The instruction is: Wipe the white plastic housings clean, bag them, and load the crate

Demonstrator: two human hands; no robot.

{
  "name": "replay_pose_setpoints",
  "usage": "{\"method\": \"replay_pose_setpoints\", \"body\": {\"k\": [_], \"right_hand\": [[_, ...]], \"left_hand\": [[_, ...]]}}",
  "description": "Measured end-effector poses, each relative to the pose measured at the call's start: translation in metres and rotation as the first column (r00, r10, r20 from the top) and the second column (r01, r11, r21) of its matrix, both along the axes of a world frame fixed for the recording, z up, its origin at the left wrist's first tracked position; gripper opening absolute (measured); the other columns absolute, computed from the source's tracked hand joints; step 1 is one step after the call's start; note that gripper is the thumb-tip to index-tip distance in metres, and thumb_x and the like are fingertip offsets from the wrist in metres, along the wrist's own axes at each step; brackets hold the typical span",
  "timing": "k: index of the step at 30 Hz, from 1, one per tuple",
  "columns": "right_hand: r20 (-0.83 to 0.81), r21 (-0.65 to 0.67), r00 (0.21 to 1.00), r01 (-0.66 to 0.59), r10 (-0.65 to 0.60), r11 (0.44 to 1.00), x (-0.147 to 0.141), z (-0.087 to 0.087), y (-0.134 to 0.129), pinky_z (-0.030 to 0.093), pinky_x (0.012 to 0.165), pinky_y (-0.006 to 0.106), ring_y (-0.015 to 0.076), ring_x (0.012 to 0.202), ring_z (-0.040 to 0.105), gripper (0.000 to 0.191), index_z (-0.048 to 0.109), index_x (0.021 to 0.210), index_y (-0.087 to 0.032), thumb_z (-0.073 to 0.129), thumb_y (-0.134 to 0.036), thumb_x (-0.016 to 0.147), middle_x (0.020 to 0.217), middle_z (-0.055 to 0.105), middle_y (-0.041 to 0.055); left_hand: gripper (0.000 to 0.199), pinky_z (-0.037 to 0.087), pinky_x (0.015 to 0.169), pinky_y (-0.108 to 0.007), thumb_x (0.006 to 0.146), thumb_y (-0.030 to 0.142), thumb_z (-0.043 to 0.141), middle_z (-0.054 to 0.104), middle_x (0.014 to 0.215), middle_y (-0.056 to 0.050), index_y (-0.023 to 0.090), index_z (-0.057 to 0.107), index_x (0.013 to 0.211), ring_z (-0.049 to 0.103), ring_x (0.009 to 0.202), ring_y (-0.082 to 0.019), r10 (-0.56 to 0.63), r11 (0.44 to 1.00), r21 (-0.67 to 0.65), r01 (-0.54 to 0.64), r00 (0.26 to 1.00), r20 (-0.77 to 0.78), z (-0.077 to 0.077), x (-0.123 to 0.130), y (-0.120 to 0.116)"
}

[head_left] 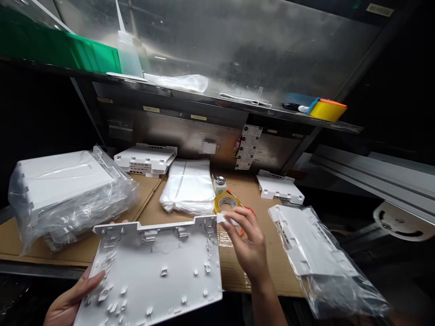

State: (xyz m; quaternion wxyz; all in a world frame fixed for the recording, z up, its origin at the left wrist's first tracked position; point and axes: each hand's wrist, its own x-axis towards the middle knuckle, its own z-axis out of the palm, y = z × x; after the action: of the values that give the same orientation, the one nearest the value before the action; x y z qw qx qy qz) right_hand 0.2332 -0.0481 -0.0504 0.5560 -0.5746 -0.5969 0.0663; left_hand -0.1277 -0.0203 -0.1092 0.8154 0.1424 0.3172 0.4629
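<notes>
A white plastic shell (176, 267), its inner side with clips and posts facing me, is tilted up over the front of the bench. My left hand (73, 294) grips its left edge, thumb on the inner face and the other fingers mostly hidden behind. At the shell's upper right corner my right hand (248, 240) pinches a small white piece (222, 218) between thumb and fingertips. Whether this is a cloth or a pad I cannot tell. Just behind that hand lie a yellow tape roll (227, 202) and a small white bottle with a metal top (219, 183).
Bagged white shells (68, 176) lie at the left and more bagged parts (316, 244) at the right. Behind are a stack of clear bags (188, 183) and white housings (146, 158). A metal shelf (190, 97) crosses above, holding a squeeze bottle (129, 54) and yellow tape (328, 110).
</notes>
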Motion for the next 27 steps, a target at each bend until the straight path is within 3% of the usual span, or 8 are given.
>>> {"method": "replay_pose_setpoints", "body": {"k": [2, 4, 7, 10, 12, 15, 22, 27], "right_hand": [[0.009, -0.032, 0.998, 0.058, -0.057, 0.998, 0.006, -0.007, 0.003, 0.057, 0.084, 0.031, 0.0178, 0.103, 0.066, 0.016, 0.075, 0.11, -0.029, 0.065, -0.031, 0.097, 0.109, 0.066, 0.0039], [-0.013, -0.039, 0.989, 0.145, -0.145, 0.989, 0.008, -0.011, 0.006, 0.058, 0.073, 0.028, 0.0185, 0.098, 0.067, 0.015, 0.076, 0.105, -0.027, 0.065, -0.033, 0.096, 0.107, 0.066, 0.0052], [0.014, 0.094, 0.989, 0.147, -0.149, 0.985, -0.007, -0.001, 0.008, 0.058, 0.078, 0.031, 0.0192, 0.099, 0.067, 0.015, 0.075, 0.107, -0.026, 0.069, -0.029, 0.094, 0.107, 0.066, 0.0057], [0.095, 0.238, 0.995, -0.006, -0.017, 0.971, -0.042, 0.027, 0.003, 0.057, 0.089, 0.033, 0.0187, 0.101, 0.066, 0.021, 0.073, 0.111, -0.025, 0.07, -0.018, 0.092, 0.106, 0.066, 0.0054], [0.103, 0.287, 0.992, -0.093, 0.066, 0.953, -0.067, 0.046, 0.001, 0.057, 0.088, 0.033, 0.0185, 0.101, 0.066, 0.025, 0.072, 0.113, -0.024, 0.069, -0.012, 0.091, 0.107, 0.065, 0.006], [0.125, 0.331, 0.983, -0.17, 0.136, 0.928, -0.089, 0.062, 0.003, 0.057, 0.087, 0.035, 0.0192, 0.1, 0.066, 0.03, 0.071, 0.116, -0.024, 0.068, -0.009, 0.091, 0.106, 0.064, 0.0061], [0.132, 0.344, 0.991, -0.045, -0.001, 0.938, -0.083, 0.062, 0.006, 0.057, 0.084, 0.036, 0.0205, 0.097, 0.067, 0.026, 0.072, 0.112, -0.023, 0.068, -0.009, 0.091, 0.105, 0.065, 0.0069], [0.2, 0.374, 0.98, -0.063, -0.014, 0.926, -0.081, 0.068, 0.0, 0.057, 0.082, 0.034, 0.0194, 0.094, 0.067, 0.03, 0.072, 0.115, -0.024, 0.07, -0.01, 0.089, 0.101, 0.065, 0.0054]], "left_hand": [[0.086, 0.063, 0.091, -0.053, 0.085, 0.026, 0.067, 0.071, 0.112, 0.016, 0.066, 0.02, 0.146, 0.069, 0.101, -0.038, 0.071, 0.994, -0.074, -0.078, 0.993, -0.095, 0.021, 0.018, -0.005], [0.089, 0.055, 0.103, -0.055, 0.081, 0.034, 0.072, 0.066, 0.126, 0.016, 0.063, 0.022, 0.148, 0.062, 0.118, -0.039, 0.075, 0.987, -0.137, -0.085, 0.994, -0.076, 0.045, 0.039, -0.01], [0.099, 0.048, 0.111, -0.049, 0.077, 0.016, 0.076, 0.058, 0.143, 0.013, 0.06, 0.027, 0.15, 0.055, 0.13, -0.034, 0.117, 0.993, -0.017, -0.118, 0.991, -0.07, 0.076, 0.073, -0.018], [0.082, 0.046, 0.112, -0.033, 0.078, 0.012, 0.078, 0.05, 0.154, 0.013, 0.053, 0.05, 0.143, 0.046, 0.142, -0.027, 0.17, 0.981, 0.118, -0.157, 0.98, -0.105, 0.092, 0.103, -0.023], [0.064, 0.044, 0.112, -0.026, 0.08, 0.017, 0.079, 0.05, 0.155, 0.014, 0.048, 0.063, 0.133, 0.041, 0.147, -0.025, 0.182, 0.97, 0.19, -0.155, 0.974, -0.135, 0.096, 0.118, -0.026], [0.054, 0.041, 0.115, -0.028, 0.079, 0.022, 0.081, 0.055, 0.152, 0.012, 0.047, 0.068, 0.126, 0.041, 0.147, -0.025, 0.203, 0.945, 0.291, -0.151, 0.966, -0.16, 0.097, 0.132, -0.029], [0.052, 0.031, 0.122, -0.031, 0.079, 0.028, 0.082, 0.056, 0.152, 0.008, 0.045, 0.068, 0.127, 0.037, 0.149, -0.026, 0.235, 0.913, 0.376, -0.157, 0.956, -0.173, 0.093, 0.141, -0.03], [0.054, 0.032, 0.122, -0.034, 0.08, 0.029, 0.083, 0.057, 0.15, 0.004, 0.042, 0.067, 0.129, 0.04, 0.147, -0.029, 0.223, 0.909, 0.393, -0.137, 0.958, -0.182, 0.097, 0.147, -0.031]]}}
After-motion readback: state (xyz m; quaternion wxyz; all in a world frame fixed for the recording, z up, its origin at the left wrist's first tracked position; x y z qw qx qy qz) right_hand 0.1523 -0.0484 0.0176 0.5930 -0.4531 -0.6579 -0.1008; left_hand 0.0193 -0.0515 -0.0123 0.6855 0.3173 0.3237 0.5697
